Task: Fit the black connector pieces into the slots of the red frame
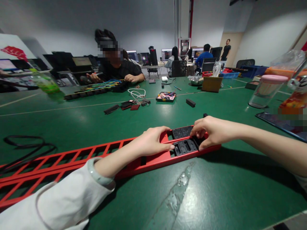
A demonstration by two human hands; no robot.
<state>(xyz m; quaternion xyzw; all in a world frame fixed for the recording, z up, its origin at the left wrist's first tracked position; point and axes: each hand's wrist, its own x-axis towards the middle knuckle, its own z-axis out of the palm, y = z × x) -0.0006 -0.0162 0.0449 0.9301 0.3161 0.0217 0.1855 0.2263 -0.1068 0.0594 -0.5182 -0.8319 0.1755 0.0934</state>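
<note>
A long red frame (pixel 100 150) with rows of rectangular openings lies on the green table. Several black modules (pixel 183 147) sit in two rows at its right end. My left hand (pixel 153 140) rests over the frame beside the modules, thumb and fingers apart, thumb tip at the nearest module's left edge. My right hand (pixel 206 131) is bent over the frame's right end, fingers curled down at the black parts there. Whatever is between those fingers is hidden.
Beyond the frame lie a black block (pixel 190 103), a small tray of parts (pixel 166 96), white cables (pixel 137 95) and dark red pieces (pixel 135 107). A pink-lidded jar (pixel 267 91) and a dark flat device (pixel 283 124) are at right. A person sits across, near a wired black strip (pixel 96 89).
</note>
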